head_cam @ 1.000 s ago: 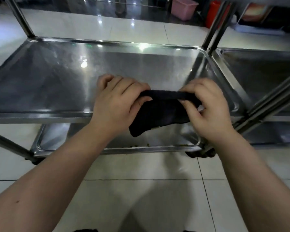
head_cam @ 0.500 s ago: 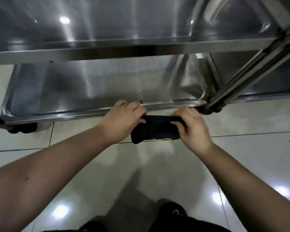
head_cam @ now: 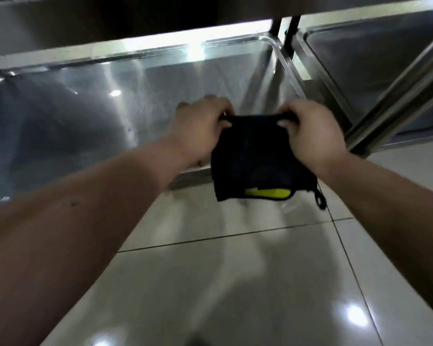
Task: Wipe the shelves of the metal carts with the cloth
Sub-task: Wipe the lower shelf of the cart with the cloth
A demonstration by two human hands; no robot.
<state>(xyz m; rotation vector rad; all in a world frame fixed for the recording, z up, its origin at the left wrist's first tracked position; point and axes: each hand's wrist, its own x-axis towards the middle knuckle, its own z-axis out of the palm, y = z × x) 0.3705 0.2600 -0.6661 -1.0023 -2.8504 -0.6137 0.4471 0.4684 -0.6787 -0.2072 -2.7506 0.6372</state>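
Observation:
A black cloth (head_cam: 255, 161) with a yellow patch near its lower edge hangs between my two hands. My left hand (head_cam: 200, 126) pinches its top left corner and my right hand (head_cam: 310, 131) pinches its top right corner. Both hands are held over the front edge of the lower shelf (head_cam: 85, 116) of the metal cart, a shiny steel tray with a raised rim. The cloth hangs over the shelf's front rim and the floor in front of it. A small loop dangles from the cloth's lower right corner.
The underside of the cart's upper shelf (head_cam: 110, 18) spans the top of the view. A second cart's lower shelf (head_cam: 370, 61) stands at the right, with a slanted steel post (head_cam: 398, 96) before it. Glossy floor tiles (head_cam: 235, 283) fill the foreground.
The view dropped from the upper shelf to the lower one. Both hands came down with the cloth and moved over the lower shelf's front edge; the cloth now hangs unfolded, showing its yellow patch.

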